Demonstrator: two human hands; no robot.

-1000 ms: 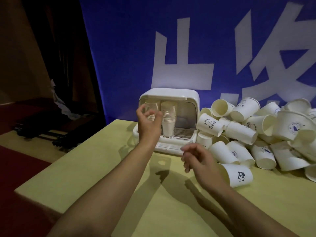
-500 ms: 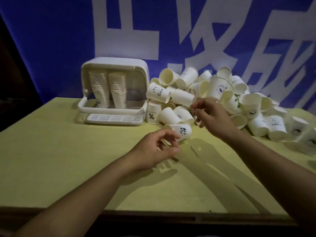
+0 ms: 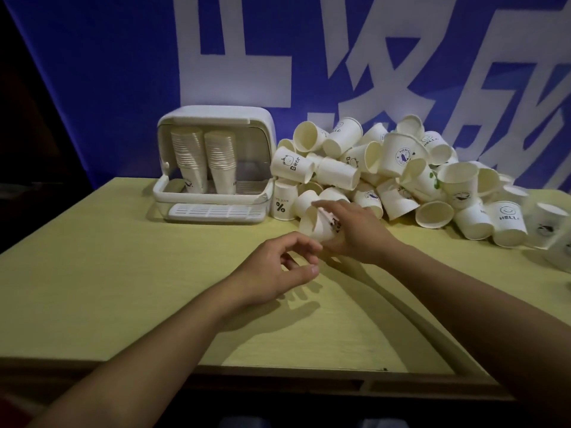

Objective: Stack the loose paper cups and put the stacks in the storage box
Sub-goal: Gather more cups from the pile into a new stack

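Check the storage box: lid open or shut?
Open. The storage box has its front uncovered, lid pushed up over the top, and two cup stacks stand plainly visible inside.

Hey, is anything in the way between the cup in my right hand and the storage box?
Nothing visible blocks it. The right hand grips a cup lifted off the table; the storage box stands open to its left, holding two stacks, with free room beside them. The left hand sits nearer you, off that path.

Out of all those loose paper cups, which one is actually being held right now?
The panda-print cup, gripped by the right hand in front of the pile. Every other loose cup lies untouched in the heap; the left hand holds nothing.
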